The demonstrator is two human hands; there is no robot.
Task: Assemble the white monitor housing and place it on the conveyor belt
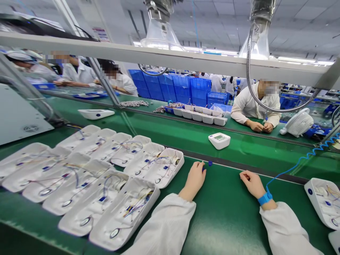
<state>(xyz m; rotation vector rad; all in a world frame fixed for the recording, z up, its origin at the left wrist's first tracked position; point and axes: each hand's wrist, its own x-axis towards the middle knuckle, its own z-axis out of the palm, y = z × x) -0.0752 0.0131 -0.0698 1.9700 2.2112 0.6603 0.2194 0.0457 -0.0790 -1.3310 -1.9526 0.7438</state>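
Observation:
My left hand (195,179) rests on the green bench with its fingers curled closed. A bit of dark blue shows at its fingertips, too small to name. Just beyond them lies a small blue piece (210,163) on the bench near the dark edge strip. My right hand (252,184) is loosely closed on the bench, its fingertips together, with nothing seen in them. Around that wrist sits a blue wrist strap (265,199) with a coiled cord. To the left of my left hand, the nearest white housing (170,173) lies open, with wires inside.
Several open white housings (124,212) fill the left side in rows; another housing (322,202) is at right. A white device with a display (219,141) sits on the green strip ahead. A co-worker (256,102) leans on the far bench. A metal beam (186,58) crosses above.

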